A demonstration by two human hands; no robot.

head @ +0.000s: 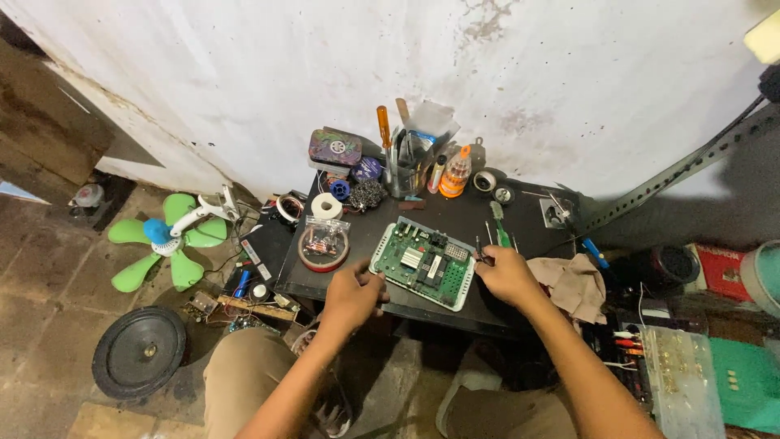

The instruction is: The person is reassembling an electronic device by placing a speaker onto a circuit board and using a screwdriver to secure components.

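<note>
Lying flat on the black table (520, 223), the green board (422, 262) sits between both hands. Left hand (351, 294), fingers curled, touches its near-left edge. Right hand (505, 274) pinches a small dark tool (481, 254) at its right edge.

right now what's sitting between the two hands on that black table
In the head view, a green circuit board in a white tray lies between the left hand and the right hand. Both hands sit at its edges on the black table.
</note>
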